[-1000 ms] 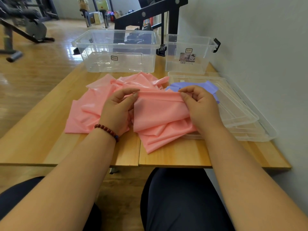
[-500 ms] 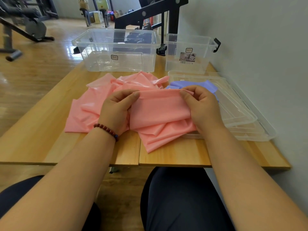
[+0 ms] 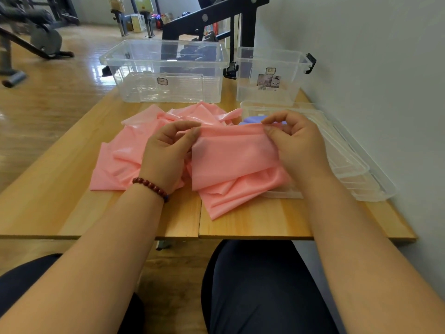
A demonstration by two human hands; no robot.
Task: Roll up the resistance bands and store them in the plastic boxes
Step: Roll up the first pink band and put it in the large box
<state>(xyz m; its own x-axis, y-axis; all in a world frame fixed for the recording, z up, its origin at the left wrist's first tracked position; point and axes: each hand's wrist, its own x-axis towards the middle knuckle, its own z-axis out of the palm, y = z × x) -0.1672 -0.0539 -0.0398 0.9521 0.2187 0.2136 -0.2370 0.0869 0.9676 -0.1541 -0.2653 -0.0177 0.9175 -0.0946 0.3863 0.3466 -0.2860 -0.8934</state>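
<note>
Pink resistance band (image 3: 231, 155) lies crumpled on the worktop (image 3: 48, 194), its held fold running left to right. Left hand (image 3: 166, 153) and right hand (image 3: 296, 143) each pinch the fold's upper edge. Two clear plastic boxes (image 3: 166, 68) stand behind.

Both forearms (image 3: 108, 249) are bare. A bracelet (image 3: 150, 188) of round dark-red beads circles the wrist of the left hand (image 3: 166, 150), one bluish bead among them. Dark navy trousers (image 3: 260, 285) cover both thighs.
</note>
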